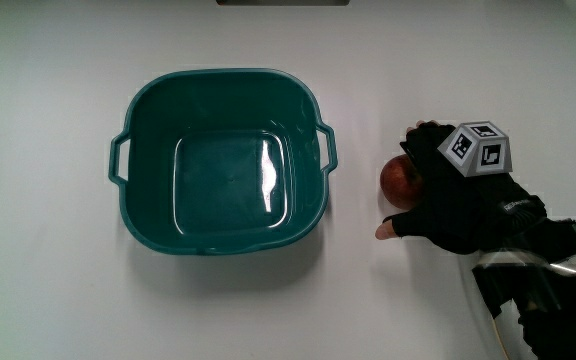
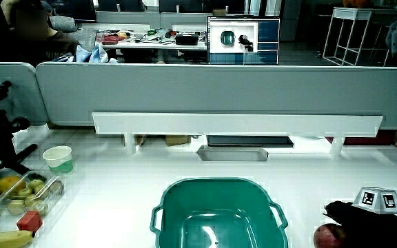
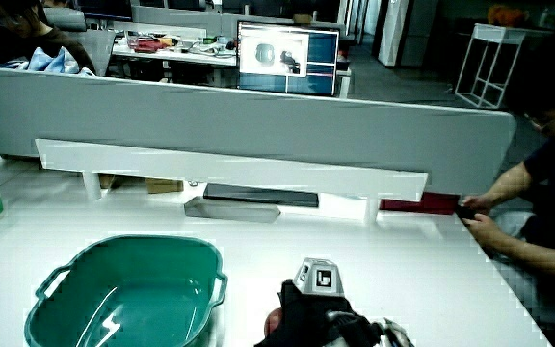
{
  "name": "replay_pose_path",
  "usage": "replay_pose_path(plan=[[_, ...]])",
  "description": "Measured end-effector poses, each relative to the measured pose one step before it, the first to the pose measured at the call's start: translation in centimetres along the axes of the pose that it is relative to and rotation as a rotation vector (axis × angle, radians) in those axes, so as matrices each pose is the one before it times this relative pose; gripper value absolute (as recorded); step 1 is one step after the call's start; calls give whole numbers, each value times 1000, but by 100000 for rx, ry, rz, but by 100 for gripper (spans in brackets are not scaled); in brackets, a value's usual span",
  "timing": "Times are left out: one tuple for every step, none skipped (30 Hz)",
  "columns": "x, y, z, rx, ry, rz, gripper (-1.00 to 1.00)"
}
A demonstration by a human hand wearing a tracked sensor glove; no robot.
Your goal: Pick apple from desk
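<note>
- Hands: the one gloved hand (image 1: 458, 205) lies on the table (image 1: 58, 300), fingers curled around the apple (image 1: 400, 180).
- Basin (image 1: 220, 160), teal, beside the apple, apart.
- Apple on the table, gripped.

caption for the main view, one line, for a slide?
Gloved hand closing around a red apple on the white table, beside an empty teal basin.
</note>
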Motion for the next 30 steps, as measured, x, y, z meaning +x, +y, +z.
replay_pose_path(plan=[[184, 155, 11, -404, 906, -278, 0], [275, 210, -51, 2, -219, -1032, 0], [170, 127, -17, -731, 820, -583, 0], [127, 111, -1, -213, 451, -153, 0], [120, 150, -39, -808, 500, -137, 0], [123, 157, -15, 43, 254, -66, 0], [189, 227, -67, -935, 575, -394, 0], [19, 32, 52, 122, 185, 30, 0], [275, 310, -128, -70, 131, -1408, 0], [-25, 2, 18, -532, 781, 908, 0], [17, 26, 6, -374, 421, 174, 0], [92, 64, -14, 603, -732, -868, 0], [208, 196, -77, 102, -380, -759, 0], [-80, -153, 129, 302, 1579, 1125, 0], [122, 121, -73, -458, 264, 110, 0], [-7, -46, 27, 1448, -602, 320, 3], [-28, -67, 48, 784, 246, 330, 6], [97, 48, -42, 383, 518, 171, 10], [-65, -133, 105, 1035, 813, 370, 13], [198, 186, -92, -170, -315, -259, 16], [-52, -106, 64, 987, -370, -99, 19], [26, -9, 3, 989, 601, 958, 23], [-86, -152, 135, 1875, 579, 798, 26], [154, 106, -52, 189, 183, 111, 29], [65, -9, 26, 1001, 415, -269, 32], [8, -41, 33, 1064, -132, -164, 35], [4, -16, 18, 393, 122, 408, 39], [-13, -3, 16, -157, 371, 702, 42], [-34, -31, 47, 679, 108, -89, 45], [143, 136, -74, -201, 579, -115, 48]])
